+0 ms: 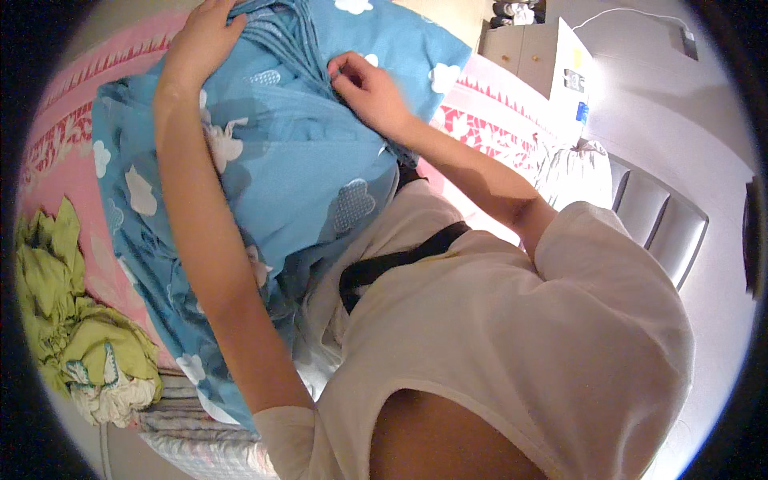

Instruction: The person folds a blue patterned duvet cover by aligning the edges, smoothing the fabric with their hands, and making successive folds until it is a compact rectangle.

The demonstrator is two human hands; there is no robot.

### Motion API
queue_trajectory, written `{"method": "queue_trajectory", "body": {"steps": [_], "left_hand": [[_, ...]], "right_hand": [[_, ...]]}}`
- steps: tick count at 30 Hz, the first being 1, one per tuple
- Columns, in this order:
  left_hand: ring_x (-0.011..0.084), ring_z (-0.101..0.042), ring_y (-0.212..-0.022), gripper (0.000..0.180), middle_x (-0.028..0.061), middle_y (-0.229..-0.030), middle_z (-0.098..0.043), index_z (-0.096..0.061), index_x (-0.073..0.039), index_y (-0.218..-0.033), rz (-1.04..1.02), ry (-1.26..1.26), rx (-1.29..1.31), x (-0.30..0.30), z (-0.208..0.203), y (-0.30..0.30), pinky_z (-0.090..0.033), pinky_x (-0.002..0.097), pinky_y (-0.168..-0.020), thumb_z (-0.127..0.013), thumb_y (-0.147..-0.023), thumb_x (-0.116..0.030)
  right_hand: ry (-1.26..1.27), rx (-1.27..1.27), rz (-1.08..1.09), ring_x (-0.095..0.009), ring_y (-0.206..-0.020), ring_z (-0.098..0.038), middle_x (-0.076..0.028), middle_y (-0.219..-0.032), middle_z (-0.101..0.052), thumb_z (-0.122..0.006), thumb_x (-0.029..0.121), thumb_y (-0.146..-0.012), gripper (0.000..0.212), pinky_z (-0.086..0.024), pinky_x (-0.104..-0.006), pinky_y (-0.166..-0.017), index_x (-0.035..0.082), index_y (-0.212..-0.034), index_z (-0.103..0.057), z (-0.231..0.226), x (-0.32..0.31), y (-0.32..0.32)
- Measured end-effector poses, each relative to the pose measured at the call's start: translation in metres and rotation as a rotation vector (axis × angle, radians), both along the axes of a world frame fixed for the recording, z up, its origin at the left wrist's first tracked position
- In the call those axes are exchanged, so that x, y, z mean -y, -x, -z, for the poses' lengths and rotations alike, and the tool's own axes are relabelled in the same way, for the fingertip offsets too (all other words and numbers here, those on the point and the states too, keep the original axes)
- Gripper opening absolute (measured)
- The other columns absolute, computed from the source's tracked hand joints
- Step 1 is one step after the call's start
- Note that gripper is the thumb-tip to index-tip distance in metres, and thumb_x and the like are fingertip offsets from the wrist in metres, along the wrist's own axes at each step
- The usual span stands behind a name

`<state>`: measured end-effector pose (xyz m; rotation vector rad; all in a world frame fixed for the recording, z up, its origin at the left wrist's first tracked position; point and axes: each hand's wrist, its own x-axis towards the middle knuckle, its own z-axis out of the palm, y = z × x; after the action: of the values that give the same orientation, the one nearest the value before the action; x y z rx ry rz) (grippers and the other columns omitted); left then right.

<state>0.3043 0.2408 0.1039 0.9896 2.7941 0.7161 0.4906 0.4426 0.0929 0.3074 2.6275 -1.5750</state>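
A large blue cloth with white cloud shapes [312, 172], which looks like a bed cover, spreads in front of me and hangs down at the left. Its upper part is drawn into a bunch of narrow folds that run between my hands. My left hand [202, 44] curls onto the cloth at the upper left, its fingertips partly cut off by the picture's edge. At the right end of the folds, my right hand [366, 92] has its thumb and forefinger closed on the blue cloth, the other fingers bent.
Under the blue cloth lies a pink patterned bed sheet [496, 104]. Crumpled green fabric [56, 296] rests at the left edge. A grey padded headboard [652, 208] stands at right, beside crumpled white fabric [578, 172]. Farther back is a pale cabinet [516, 56].
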Motion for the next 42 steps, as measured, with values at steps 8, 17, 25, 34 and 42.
{"method": "queue_trajectory", "body": {"steps": [8, 17, 25, 34, 42], "left_hand": [[0.0326, -0.05, -0.111, 0.035, 0.0143, -0.117, -0.054, -0.053, -0.007, -0.118, 0.013, 0.034, -0.02, 0.005, 0.003, 0.0, -0.038, 0.0363, -0.096, -0.05, -0.088, -0.023], [0.0333, -0.05, -0.109, 0.035, 0.0155, -0.116, -0.054, -0.052, -0.008, -0.12, 0.054, 0.003, 0.0, 0.009, 0.018, 0.01, -0.038, 0.0366, -0.095, -0.049, -0.088, -0.023], [0.0332, -0.05, -0.111, 0.033, 0.0155, -0.117, -0.053, -0.052, -0.007, -0.119, 0.077, -0.019, 0.006, 0.007, 0.016, 0.011, -0.037, 0.0365, -0.096, -0.048, -0.088, -0.02], [0.035, -0.051, -0.109, 0.037, 0.0169, -0.117, -0.054, -0.054, -0.009, -0.117, -0.201, 0.1, -0.034, -0.006, 0.003, 0.005, -0.039, 0.0388, -0.096, -0.049, -0.081, -0.015], [0.0343, -0.056, -0.1, 0.028, 0.0163, -0.109, -0.058, -0.063, -0.009, -0.099, -0.256, 0.025, 0.136, 0.006, 0.025, 0.039, -0.046, 0.0421, -0.085, -0.052, -0.073, -0.005]], "right_hand": [[0.054, 0.024, -0.039, -0.004, -0.061, -0.042, 0.003, -0.066, -0.048, -0.055, 0.016, -0.088, 0.011, -0.035, -0.0205, -0.055, 0.007, -0.095, -0.055, -0.001, 0.0, 0.001], [0.025, 0.011, -0.025, -0.004, -0.061, -0.042, 0.003, -0.068, -0.051, -0.055, 0.015, -0.087, 0.011, -0.036, -0.0209, -0.055, 0.007, -0.095, -0.056, 0.0, 0.001, 0.001], [0.042, -0.043, -0.001, -0.02, -0.056, -0.056, -0.007, -0.064, -0.057, -0.058, 0.022, -0.082, 0.014, -0.043, -0.033, -0.052, 0.011, -0.091, -0.058, 0.008, 0.001, 0.003], [-0.131, -0.247, -0.011, -0.02, -0.068, -0.055, -0.011, -0.085, -0.053, -0.065, 0.017, -0.079, 0.026, -0.045, -0.0317, -0.058, 0.006, -0.101, -0.058, -0.007, 0.001, 0.026], [-0.447, -0.357, -0.077, -0.031, -0.08, -0.058, -0.012, -0.097, -0.055, -0.063, 0.018, -0.078, 0.035, -0.049, -0.0373, -0.07, 0.007, -0.111, -0.057, -0.013, 0.001, 0.062]]}}
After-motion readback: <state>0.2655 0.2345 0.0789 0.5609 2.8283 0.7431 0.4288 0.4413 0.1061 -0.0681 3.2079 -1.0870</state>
